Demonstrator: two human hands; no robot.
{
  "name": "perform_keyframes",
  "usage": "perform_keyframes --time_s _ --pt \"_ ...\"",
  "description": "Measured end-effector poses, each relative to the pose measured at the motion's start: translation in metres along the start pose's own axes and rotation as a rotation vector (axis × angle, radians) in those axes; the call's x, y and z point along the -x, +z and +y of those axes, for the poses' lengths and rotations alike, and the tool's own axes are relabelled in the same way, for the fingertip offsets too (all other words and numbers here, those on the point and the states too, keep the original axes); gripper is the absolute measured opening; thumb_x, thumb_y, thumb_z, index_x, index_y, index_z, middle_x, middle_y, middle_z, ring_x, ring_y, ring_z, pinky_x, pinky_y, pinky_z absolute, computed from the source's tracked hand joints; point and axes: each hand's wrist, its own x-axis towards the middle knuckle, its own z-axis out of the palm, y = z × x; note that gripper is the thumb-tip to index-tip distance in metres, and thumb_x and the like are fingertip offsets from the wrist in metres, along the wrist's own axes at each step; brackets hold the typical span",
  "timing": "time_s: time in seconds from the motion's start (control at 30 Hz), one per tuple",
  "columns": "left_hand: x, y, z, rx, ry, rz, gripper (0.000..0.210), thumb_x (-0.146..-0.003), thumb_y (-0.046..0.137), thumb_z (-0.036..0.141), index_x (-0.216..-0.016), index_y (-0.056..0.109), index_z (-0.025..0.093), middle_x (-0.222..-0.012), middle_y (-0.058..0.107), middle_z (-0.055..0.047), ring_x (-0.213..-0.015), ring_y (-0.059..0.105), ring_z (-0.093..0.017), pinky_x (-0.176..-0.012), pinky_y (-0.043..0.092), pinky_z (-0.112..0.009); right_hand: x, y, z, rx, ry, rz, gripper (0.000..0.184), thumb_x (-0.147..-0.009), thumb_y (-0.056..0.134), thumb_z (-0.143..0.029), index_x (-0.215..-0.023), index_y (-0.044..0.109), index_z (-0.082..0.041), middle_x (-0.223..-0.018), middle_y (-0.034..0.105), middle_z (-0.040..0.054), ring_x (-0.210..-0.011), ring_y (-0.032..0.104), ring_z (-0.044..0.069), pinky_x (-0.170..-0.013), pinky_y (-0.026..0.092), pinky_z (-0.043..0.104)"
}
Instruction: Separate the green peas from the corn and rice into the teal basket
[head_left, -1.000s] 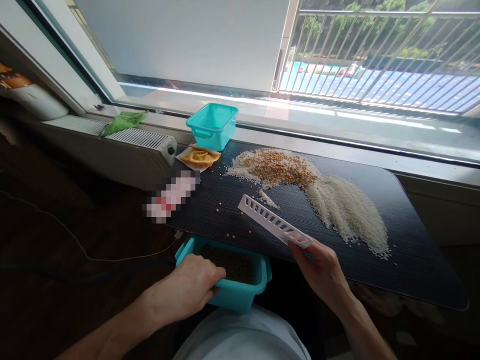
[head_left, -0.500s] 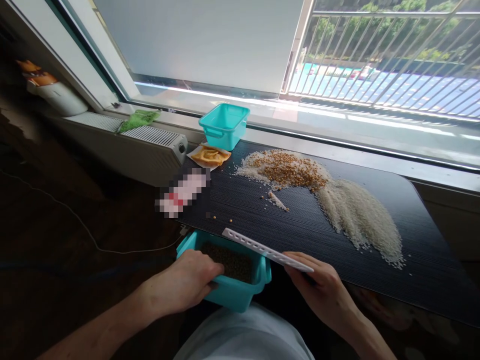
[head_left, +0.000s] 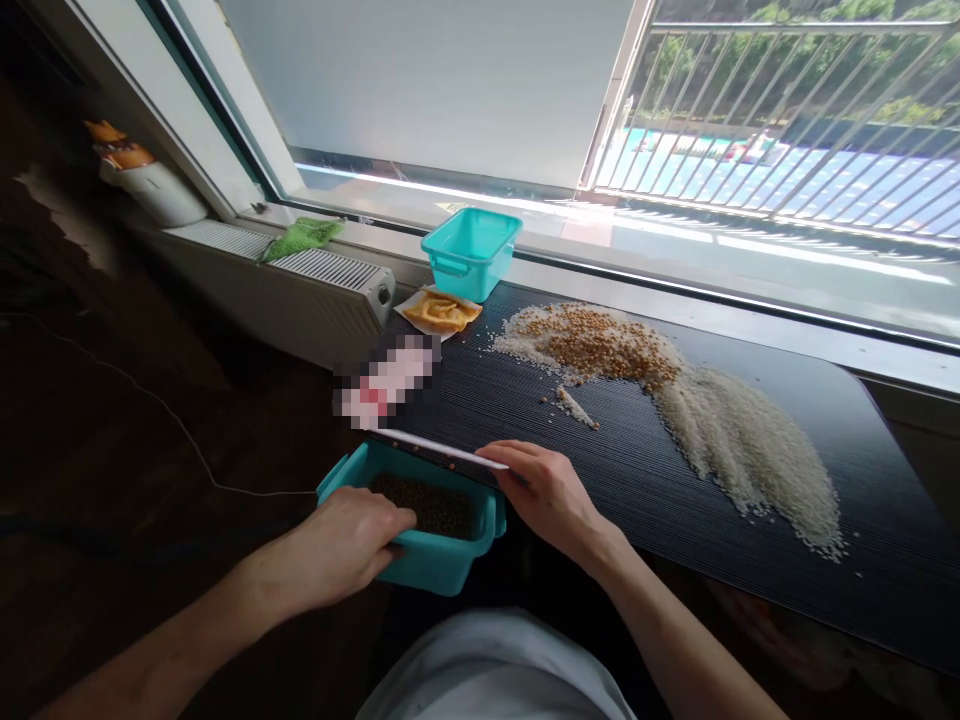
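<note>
My left hand [head_left: 349,540] is closed on the near rim of a teal plastic bin [head_left: 439,572], held just below the table edge. Inside lies a layer of small brown beans or grains [head_left: 435,508]. My right hand [head_left: 547,490] grips the end of a thin white strip [head_left: 439,447], seen nearly edge-on. The strip rests at or just above the table's front edge, beyond the bin. A few loose beans [head_left: 451,466] lie on the near side of the strip. Farther back on the dark table, yellow beans [head_left: 600,340] sit mixed with white rice [head_left: 750,450].
A second teal bin [head_left: 472,275] stands at the back beside a packet of yellow food [head_left: 442,311]. Left of these are a blurred-out pinkish item [head_left: 394,380] and a radiator [head_left: 330,290] carrying a green cloth [head_left: 306,238]. A small rice streak [head_left: 576,408] lies mid-table.
My right hand has moved left with the white strip, which has turned edge-on along the table's front edge. The held bin and my left hand have shifted slightly left; the view has shifted too.
</note>
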Motion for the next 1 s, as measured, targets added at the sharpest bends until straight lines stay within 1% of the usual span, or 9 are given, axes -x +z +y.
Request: perform_keyframes --time_s 0.13,0.2,0.27,0.4,0.5,0.57,0.67,0.8,1.0 --pt "0.001 0.001 0.000 -0.011 -0.023 -0.007 0.017 -0.091 0.054 0.019 -0.097 0.069 0.019 -0.102 0.075 -0.010 -0.100 0.069 -0.031 -0.090 0.051 -0.043 0.012 -0.007 -0.013 -0.064 -0.010 -0.080 0.027 -0.096 0.048 -0.015 -0.105 0.072 -0.021 -0.107 0.076 0.0051 -0.095 0.072 0.016 -0.084 0.056 0.026" --pt "-0.001 0.001 0.002 -0.015 -0.021 -0.017 0.016 -0.090 0.055 0.019 -0.096 0.069 0.019 -0.101 0.075 -0.011 -0.099 0.070 -0.032 -0.088 0.052 -0.043 0.023 -0.015 -0.014 -0.085 0.005 -0.048 0.026 -0.097 0.047 -0.017 -0.104 0.072 -0.022 -0.106 0.076 0.0050 -0.094 0.072 0.016 -0.084 0.056 0.025" --pt "-0.003 0.002 0.005 -0.013 -0.004 -0.024 0.015 -0.089 0.054 0.018 -0.094 0.069 0.019 -0.098 0.075 -0.011 -0.095 0.071 -0.031 -0.083 0.053 -0.041 0.037 -0.026 -0.009 -0.056 0.024 0.075 0.024 -0.096 0.050 -0.020 -0.106 0.072 -0.022 -0.105 0.077 0.0056 -0.092 0.073 0.017 -0.083 0.056 0.025" --pt "-0.010 0.002 0.016 -0.017 0.040 -0.020 0.015 -0.089 0.053 0.017 -0.088 0.067 0.021 -0.093 0.076 -0.008 -0.091 0.072 -0.029 -0.079 0.053 -0.038 0.065 -0.048 0.011 0.149 0.123 0.414 0.020 -0.093 0.056 -0.023 -0.103 0.072 -0.023 -0.102 0.077 0.0061 -0.088 0.074 0.020 -0.079 0.058 0.028" --pt "-0.014 0.003 0.024 -0.013 0.091 0.005 0.015 -0.088 0.052 0.019 -0.086 0.067 0.020 -0.090 0.075 -0.008 -0.088 0.072 -0.029 -0.077 0.053 -0.038 0.076 -0.060 0.023 0.295 0.221 0.544 0.018 -0.092 0.056 -0.026 -0.096 0.073 -0.024 -0.097 0.078 0.0049 -0.082 0.074 0.020 -0.074 0.059 0.029" --pt "-0.016 0.002 0.030 -0.009 0.123 0.011 0.015 -0.088 0.051 0.018 -0.086 0.066 0.020 -0.089 0.075 -0.008 -0.086 0.072 -0.030 -0.076 0.053 -0.039 0.077 -0.063 0.026 0.357 0.261 0.564 0.020 -0.092 0.054 -0.028 -0.094 0.074 -0.024 -0.095 0.078 0.0046 -0.079 0.075 0.021 -0.070 0.059 0.029" --pt "-0.020 0.002 0.038 -0.011 0.141 0.008 0.015 -0.088 0.052 0.017 -0.085 0.066 0.020 -0.089 0.075 -0.008 -0.087 0.072 -0.030 -0.075 0.053 -0.039 0.076 -0.063 0.026 0.386 0.267 0.538 0.023 -0.093 0.052 -0.026 -0.095 0.074 -0.022 -0.096 0.079 0.0057 -0.079 0.075 0.022 -0.069 0.059 0.029" --pt "-0.024 0.002 0.045 -0.029 0.164 0.003 0.013 -0.087 0.053 0.018 -0.087 0.066 0.020 -0.090 0.076 -0.008 -0.087 0.072 -0.031 -0.074 0.053 -0.039 0.079 -0.061 0.025 0.331 0.233 0.464 0.022 -0.093 0.053 -0.023 -0.098 0.074 -0.020 -0.099 0.078 0.0071 -0.084 0.075 0.021 -0.072 0.059 0.027" --pt "-0.029 0.001 0.049 -0.036 0.189 -0.004 0.013 -0.088 0.054 0.019 -0.088 0.067 0.020 -0.090 0.076 -0.008 -0.087 0.072 -0.031 -0.075 0.054 -0.039 0.081 -0.058 0.025 0.267 0.234 0.468 0.023 -0.094 0.053 -0.025 -0.099 0.075 -0.023 -0.100 0.078 0.0054 -0.087 0.074 0.020 -0.078 0.059 0.028"
